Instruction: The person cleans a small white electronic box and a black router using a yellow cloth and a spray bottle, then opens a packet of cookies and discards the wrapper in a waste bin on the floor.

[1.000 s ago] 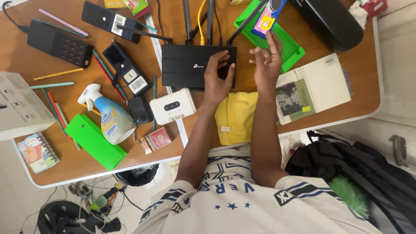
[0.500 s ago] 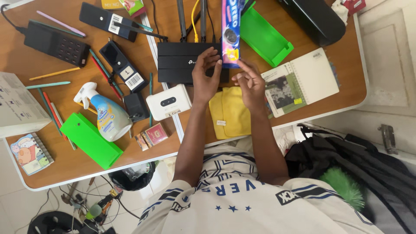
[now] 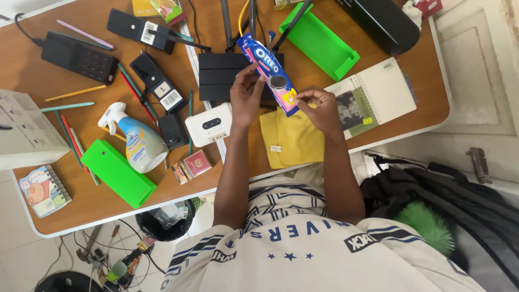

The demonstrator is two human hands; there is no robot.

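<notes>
While my right hand [image 3: 324,108] pinches the near end of the blue and pink biscuit pack [image 3: 268,67] and my left hand [image 3: 246,97] closes its grip on the pack's side, I keep it tilted in the air above the black router [image 3: 219,75], free of the counter [image 3: 378,140]. The yellow cloth [image 3: 286,138] lies just below my hands, and the white pocket modem [image 3: 208,124] sits to their left.

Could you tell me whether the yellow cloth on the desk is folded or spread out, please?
Folded: the yellow cloth lies as a compact doubled rectangle with a layered edge.
</notes>
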